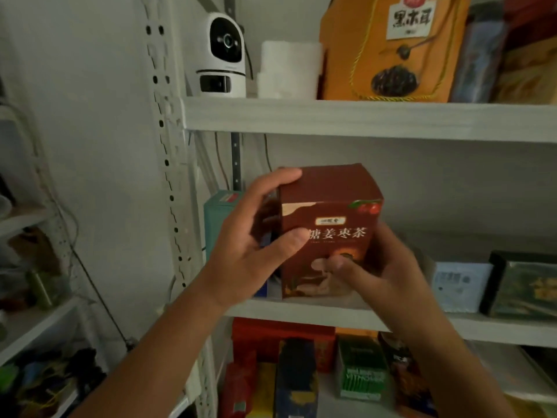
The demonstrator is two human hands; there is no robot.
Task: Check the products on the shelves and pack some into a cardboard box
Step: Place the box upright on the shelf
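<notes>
Your left hand (256, 248) closes its grip on the brown tea box (331, 191) at its left side, thumb on the front. Your right hand (387, 274) clamps the lower right corner. Just below both grips runs the shelf (497, 328).

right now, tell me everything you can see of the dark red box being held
The dark red box looks like printed cardboard, closed and upright, front toward the camera. Pale Chinese lettering crosses the front, red fruit marks its top right corner. The left hand grips its left side, thumb on the front; the right hand holds its lower right. Whether its base rests on the middle shelf is unclear.
</notes>
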